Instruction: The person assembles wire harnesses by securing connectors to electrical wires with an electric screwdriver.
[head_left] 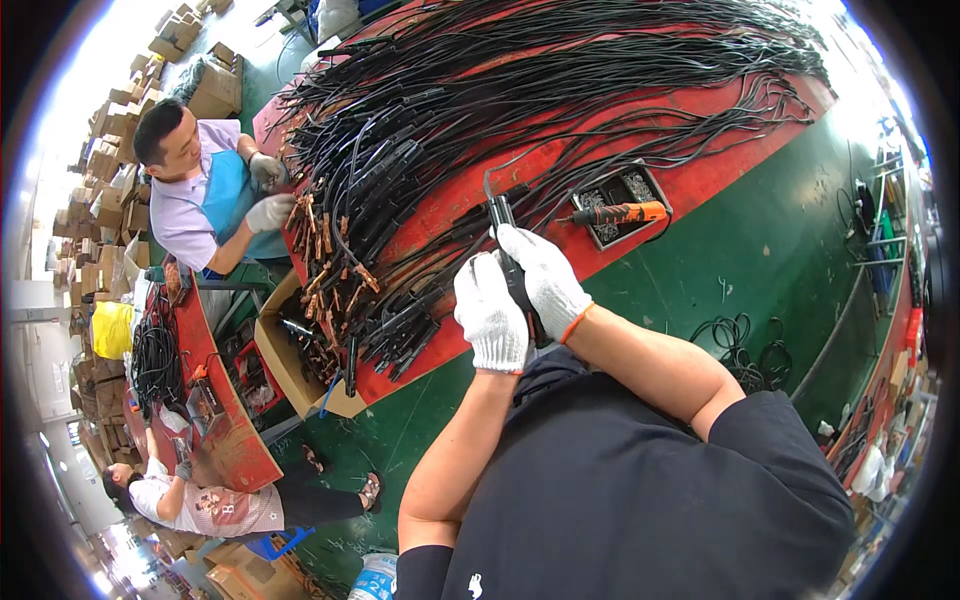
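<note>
Both of my hands wear white knit gloves with orange cuffs and work close together at the red table's near edge. My right hand [545, 280] closes around a black tubular handle [501, 210], whose upper end sticks out beyond the fingers with a thin dark cable leading off it. My left hand [492, 312] is closed against the same handle from the left side. The fingers hide its middle. Just right of my hands, an orange and black power screwdriver [630, 213] lies across a grey tray [655, 190] of small metal screws.
Long bundles of black cables [560, 75] cover the red table [440, 225]. Copper clamp ends [325, 235] pile up at its left, above a cardboard box [275, 350]. A gloved co-worker [205, 190] handles them. Another person [200, 500] stands at a second table. Coiled cables [735, 345] lie on the green floor.
</note>
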